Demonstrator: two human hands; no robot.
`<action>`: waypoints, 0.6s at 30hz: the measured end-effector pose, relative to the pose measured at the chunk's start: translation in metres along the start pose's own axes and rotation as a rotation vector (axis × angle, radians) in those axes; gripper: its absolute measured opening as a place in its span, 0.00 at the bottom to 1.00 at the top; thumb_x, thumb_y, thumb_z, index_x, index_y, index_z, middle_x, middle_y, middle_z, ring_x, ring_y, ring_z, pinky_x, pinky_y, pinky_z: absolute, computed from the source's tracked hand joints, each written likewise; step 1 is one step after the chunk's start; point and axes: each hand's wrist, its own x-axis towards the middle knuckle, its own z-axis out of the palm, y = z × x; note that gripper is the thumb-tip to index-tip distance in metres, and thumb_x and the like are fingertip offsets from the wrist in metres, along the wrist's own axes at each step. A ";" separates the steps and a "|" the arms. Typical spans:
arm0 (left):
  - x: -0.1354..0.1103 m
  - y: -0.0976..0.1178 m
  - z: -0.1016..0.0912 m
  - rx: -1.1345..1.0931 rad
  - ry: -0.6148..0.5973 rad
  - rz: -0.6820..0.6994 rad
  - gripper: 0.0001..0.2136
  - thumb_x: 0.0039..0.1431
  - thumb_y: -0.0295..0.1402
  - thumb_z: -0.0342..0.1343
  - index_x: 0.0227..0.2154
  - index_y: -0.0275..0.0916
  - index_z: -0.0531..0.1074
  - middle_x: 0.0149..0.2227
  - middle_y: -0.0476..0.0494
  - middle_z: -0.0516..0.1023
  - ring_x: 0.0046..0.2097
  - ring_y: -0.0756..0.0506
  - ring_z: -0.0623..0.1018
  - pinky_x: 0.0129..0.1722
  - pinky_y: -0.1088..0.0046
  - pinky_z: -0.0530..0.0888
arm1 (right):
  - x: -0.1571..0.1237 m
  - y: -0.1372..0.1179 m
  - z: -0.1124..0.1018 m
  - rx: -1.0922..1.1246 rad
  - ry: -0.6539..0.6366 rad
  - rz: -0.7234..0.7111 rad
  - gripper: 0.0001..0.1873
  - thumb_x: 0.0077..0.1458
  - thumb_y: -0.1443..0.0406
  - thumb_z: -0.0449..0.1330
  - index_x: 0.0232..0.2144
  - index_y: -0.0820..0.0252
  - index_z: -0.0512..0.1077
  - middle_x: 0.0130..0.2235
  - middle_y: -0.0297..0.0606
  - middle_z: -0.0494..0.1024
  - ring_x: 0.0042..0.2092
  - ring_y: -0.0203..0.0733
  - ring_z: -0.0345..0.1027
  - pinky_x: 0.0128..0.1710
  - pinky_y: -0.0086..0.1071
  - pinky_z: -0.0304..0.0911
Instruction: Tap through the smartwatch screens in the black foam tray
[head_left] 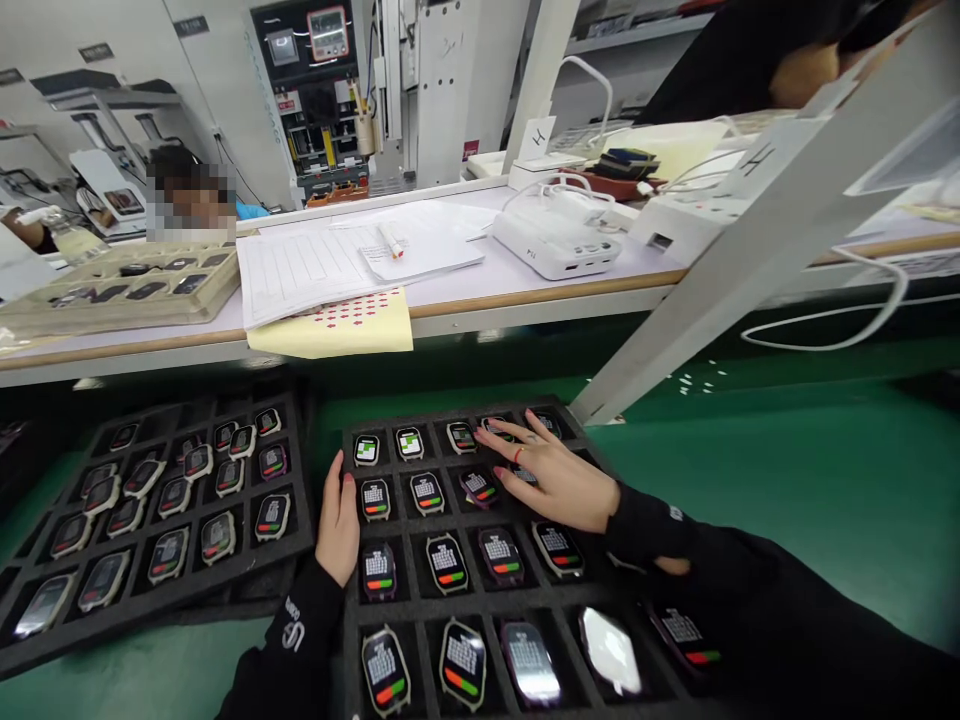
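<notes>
A black foam tray (405, 612) lies in front of me, its compartments holding several smartwatch bodies without straps. Most screens are lit with white text and red and green marks, as on one watch (446, 563). At the tray's left edge is my left hand (339, 525), fingers straight and holding nothing. My right hand (559, 485) spreads over the upper right compartments, fingertips at a watch (495, 430) in the back row; part of that watch is hidden. Two back-row watches, such as the left one (367, 449), show green and white screens.
Another foam tray (247, 580) of watches sits tilted at the left on the green surface. Above runs a shelf with papers (300, 270), a marker (391, 240), a white charging box (555, 245) and a beige tray (112, 318). A slanted white post (720, 280) stands at right. Other people are behind.
</notes>
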 end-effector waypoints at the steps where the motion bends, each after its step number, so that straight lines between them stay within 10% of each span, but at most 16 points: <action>1: 0.000 0.000 0.000 0.002 -0.001 -0.005 0.25 0.70 0.41 0.41 0.66 0.41 0.56 0.70 0.43 0.53 0.72 0.44 0.52 0.71 0.62 0.50 | -0.003 0.003 -0.001 0.000 0.013 0.015 0.28 0.68 0.62 0.44 0.65 0.70 0.59 0.62 0.55 0.67 0.68 0.57 0.49 0.65 0.67 0.39; 18: 0.003 -0.002 0.001 0.022 0.051 0.037 0.24 0.68 0.44 0.45 0.64 0.42 0.60 0.69 0.43 0.58 0.70 0.44 0.56 0.71 0.64 0.52 | -0.022 0.021 0.002 -0.001 0.070 0.087 0.27 0.69 0.62 0.42 0.64 0.65 0.63 0.60 0.51 0.70 0.67 0.57 0.51 0.64 0.69 0.42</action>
